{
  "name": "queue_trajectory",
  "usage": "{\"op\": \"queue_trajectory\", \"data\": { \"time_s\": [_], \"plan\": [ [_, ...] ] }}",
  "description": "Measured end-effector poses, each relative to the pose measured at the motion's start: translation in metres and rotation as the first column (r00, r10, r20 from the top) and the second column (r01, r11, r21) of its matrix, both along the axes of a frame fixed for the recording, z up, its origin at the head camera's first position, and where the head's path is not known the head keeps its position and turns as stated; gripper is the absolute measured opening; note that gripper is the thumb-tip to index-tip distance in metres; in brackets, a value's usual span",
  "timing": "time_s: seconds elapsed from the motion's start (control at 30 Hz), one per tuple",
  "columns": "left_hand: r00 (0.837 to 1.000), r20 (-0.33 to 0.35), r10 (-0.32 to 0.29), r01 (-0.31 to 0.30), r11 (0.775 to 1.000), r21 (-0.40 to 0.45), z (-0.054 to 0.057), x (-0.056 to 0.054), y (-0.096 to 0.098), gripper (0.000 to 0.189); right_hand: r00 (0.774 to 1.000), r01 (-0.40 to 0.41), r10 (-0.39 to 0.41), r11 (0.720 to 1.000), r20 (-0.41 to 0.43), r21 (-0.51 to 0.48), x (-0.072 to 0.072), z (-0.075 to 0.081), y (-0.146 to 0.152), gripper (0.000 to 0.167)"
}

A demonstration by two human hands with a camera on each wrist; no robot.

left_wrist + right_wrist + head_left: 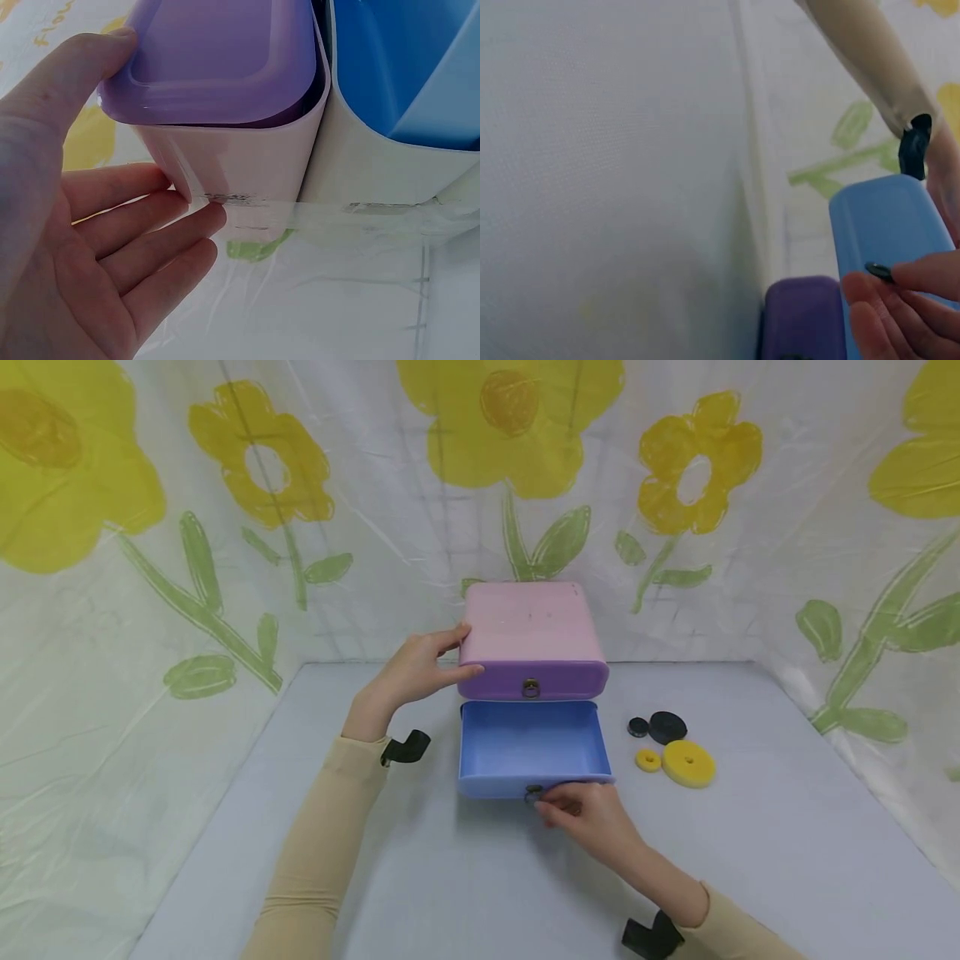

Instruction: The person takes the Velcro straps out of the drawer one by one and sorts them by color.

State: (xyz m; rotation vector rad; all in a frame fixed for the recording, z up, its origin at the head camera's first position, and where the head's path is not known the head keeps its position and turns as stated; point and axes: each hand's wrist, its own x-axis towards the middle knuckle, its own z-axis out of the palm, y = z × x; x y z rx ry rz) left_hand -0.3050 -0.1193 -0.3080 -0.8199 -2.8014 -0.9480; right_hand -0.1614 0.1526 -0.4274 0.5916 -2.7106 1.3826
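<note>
Thumb and fingertips of the right hand (588, 818) pinch the ring pull (533, 794) at the front of the blue drawer (491, 788); remaining fingers bent. Left hand (408, 672) spread fairly wide at the left side of the pink case (528, 622): thumb on the edge of the purple drawer (495, 681), fingers nearly straight, at least some tips against the pink side. Whether every fingertip touches, cannot tell.

Blue drawer sits below the purple one, pulled out well toward the person, its inside showing. Pale lower case (390, 176) around it, seen from the left wrist. Purple drawer sits in the pink case, thin dark gap along one edge; a metal pull (530, 687) at its front.

Right of the drawers, on the white surface (420, 877): small black disc (638, 727) just beside large black disc (667, 727); nearer the person, small yellow ring (642, 763) and large yellow disc (693, 770), each with a centre hole.

Beige sleeves (318, 843) on both arms, black wrist device (406, 747) at each cuff. Beyond, white sheet (375, 602) with yellow flowers and green stems.
</note>
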Motion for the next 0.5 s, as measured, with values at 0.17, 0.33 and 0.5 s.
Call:
{"op": "queue_trajectory", "data": {
  "time_s": [0.17,0.33,0.5],
  "plan": [
    [1.0,0.007,0.006,-0.006,1.0,0.004,0.0,0.0,0.0,0.083,1.0,0.011,-0.011,1.0,-0.018,-0.008,-0.003,0.003,0.0,0.005],
    [1.0,0.004,0.009,-0.009,1.0,-0.001,0.0,0.0,0.0,0.084,0.999,0.032,-0.032,0.999,-0.028,-0.027,-0.008,0.01,-0.002,0.01],
    [1.0,0.01,0.01,-0.01,1.0,-0.002,0.0,0.001,0.0,0.083,0.998,0.043,-0.044,0.999,-0.042,-0.021,-0.017,0.011,-0.005,0.007]
  ]
}}
